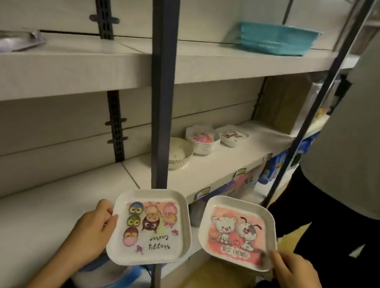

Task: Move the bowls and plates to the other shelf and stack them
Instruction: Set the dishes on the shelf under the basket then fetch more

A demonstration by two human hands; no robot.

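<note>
My left hand (94, 225) grips the left rim of a square white plate with owls and "Happy Easter" lettering (153, 227). My right hand (293, 269) pinches the lower right corner of a second square plate showing a cat and dog with "Best Friends" (237, 233). Both plates are held level in front of the lower shelf (51, 196). Further along that shelf stand a stack of round white bowls (179, 154), a stack of square bowls with a pink print (203, 141) and a printed plate (233, 136).
A dark metal upright (161, 84) runs down in front of the shelves, and another (315, 99) slants at the right. A teal basket (275, 39) sits on the upper shelf. A person in a grey shirt (371, 122) stands at the right. Packaged goods lie below.
</note>
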